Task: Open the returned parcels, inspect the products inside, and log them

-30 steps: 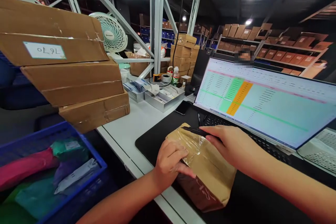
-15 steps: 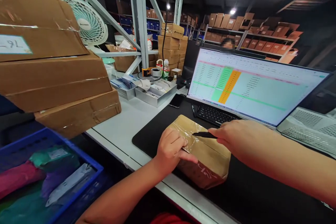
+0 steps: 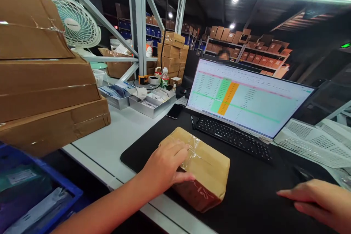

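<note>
A small brown cardboard box (image 3: 204,161) sits at an angle on the black desk mat, clear tape across its top and a slit line along the seam. My left hand (image 3: 168,162) grips its left end, fingers over the top and thumb against the front side. Off to the right, apart from the box, my right hand (image 3: 315,199) is low over the mat, thumb and forefinger stretched out and apart. A dark, blurred object (image 3: 303,172) lies just beyond it; I cannot make out its kind.
Behind the box are a keyboard (image 3: 233,137), a monitor (image 3: 246,98) and a phone (image 3: 175,111). Metal trays (image 3: 152,104) hold small items. Large cartons (image 3: 49,91) are stacked at left, above a blue crate (image 3: 63,186) of bagged goods. White perforated baskets (image 3: 307,142) stand at right.
My right hand has left the box top, where it held a slim black tool, and moved right and down. My left hand stays on the box. The camera view has shifted.
</note>
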`<state>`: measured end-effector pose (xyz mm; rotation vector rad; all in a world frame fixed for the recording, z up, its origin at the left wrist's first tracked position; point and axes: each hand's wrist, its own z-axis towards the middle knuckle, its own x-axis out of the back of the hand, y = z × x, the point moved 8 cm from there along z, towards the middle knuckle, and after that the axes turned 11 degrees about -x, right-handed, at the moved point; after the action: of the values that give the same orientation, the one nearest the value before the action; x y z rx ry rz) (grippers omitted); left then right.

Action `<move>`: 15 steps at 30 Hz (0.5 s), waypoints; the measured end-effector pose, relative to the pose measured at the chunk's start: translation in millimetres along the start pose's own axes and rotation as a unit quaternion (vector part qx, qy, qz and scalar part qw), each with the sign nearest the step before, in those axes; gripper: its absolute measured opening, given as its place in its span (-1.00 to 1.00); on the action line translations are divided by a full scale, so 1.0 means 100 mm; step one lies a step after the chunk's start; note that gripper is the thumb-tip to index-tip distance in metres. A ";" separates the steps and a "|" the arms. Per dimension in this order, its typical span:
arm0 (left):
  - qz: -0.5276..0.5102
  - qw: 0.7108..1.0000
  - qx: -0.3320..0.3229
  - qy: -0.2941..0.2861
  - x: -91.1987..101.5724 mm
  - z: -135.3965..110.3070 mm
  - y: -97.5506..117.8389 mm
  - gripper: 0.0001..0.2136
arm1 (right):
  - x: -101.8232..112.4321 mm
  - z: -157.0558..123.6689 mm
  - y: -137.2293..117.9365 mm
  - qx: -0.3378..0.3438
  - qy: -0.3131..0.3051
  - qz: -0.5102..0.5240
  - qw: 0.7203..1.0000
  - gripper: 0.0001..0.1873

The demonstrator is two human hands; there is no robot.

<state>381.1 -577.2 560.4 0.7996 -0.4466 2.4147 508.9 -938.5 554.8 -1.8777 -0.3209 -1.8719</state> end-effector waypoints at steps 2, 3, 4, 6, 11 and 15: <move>0.035 0.999 -0.007 -0.005 0.00 0.02 0.05 -0.41 | -0.41 0.11 0.35 -0.061 -0.076 0.082 0.992 -0.60; 0.047 0.999 -0.012 -0.007 -0.01 0.03 0.06 -0.38 | -0.60 0.18 0.47 -0.081 -0.089 0.115 0.986 -0.54; 0.055 0.998 -0.016 -0.010 -0.03 0.05 0.07 -0.35 | -0.74 0.25 0.56 -0.088 -0.074 0.127 0.985 -0.50; 0.060 0.998 -0.018 -0.013 -0.06 0.09 0.07 -0.30 | -0.86 0.37 0.60 -0.073 -0.002 0.089 0.993 -0.53; 0.048 0.998 -0.029 -0.034 -0.16 0.17 0.06 -0.20 | -0.41 0.44 -0.26 0.009 0.080 0.085 0.993 -0.56; 0.026 0.994 -0.021 -0.103 -0.20 0.25 0.04 -0.19 | -0.05 0.56 -1.55 0.159 0.025 0.161 0.974 -0.53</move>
<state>402.9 -599.4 566.6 1.0350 -0.6031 2.3714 483.6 -777.2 576.3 -1.5597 -0.2635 -1.5443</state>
